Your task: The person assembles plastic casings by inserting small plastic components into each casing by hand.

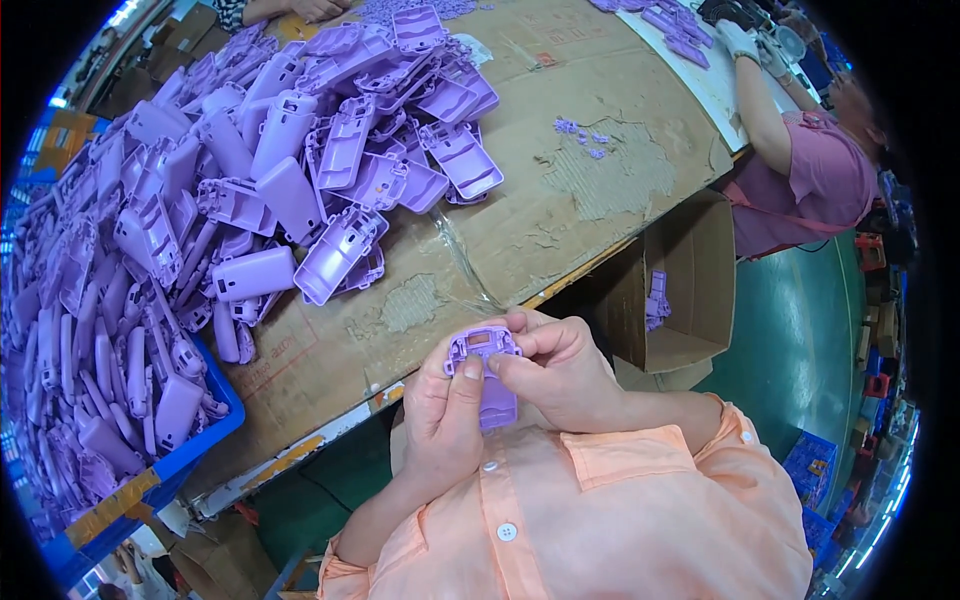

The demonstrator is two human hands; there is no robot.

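Both of my hands hold one purple plastic phone housing point(498, 405) in front of my chest, its hollow inner side facing up and its cut-out end pointing away from me. My left hand point(440, 410) grips the left edge, with the thumb lying on the inside. At the right edge, my right hand point(565, 365) pinches near the cut-out end, thumb pressed on the inside and fingers curled behind. Whether a small part sits under the thumbs is hidden. A large heap of similar purple housings point(285, 190) covers the table to the left.
Cardboard point(520, 220) with torn patches covers the table. Small purple pieces point(585, 135) lie on it. A blue crate point(215, 420) full of housings stands at left. An open carton point(690, 320) with purple parts is at right. A co-worker in pink point(800, 180) sits beyond.
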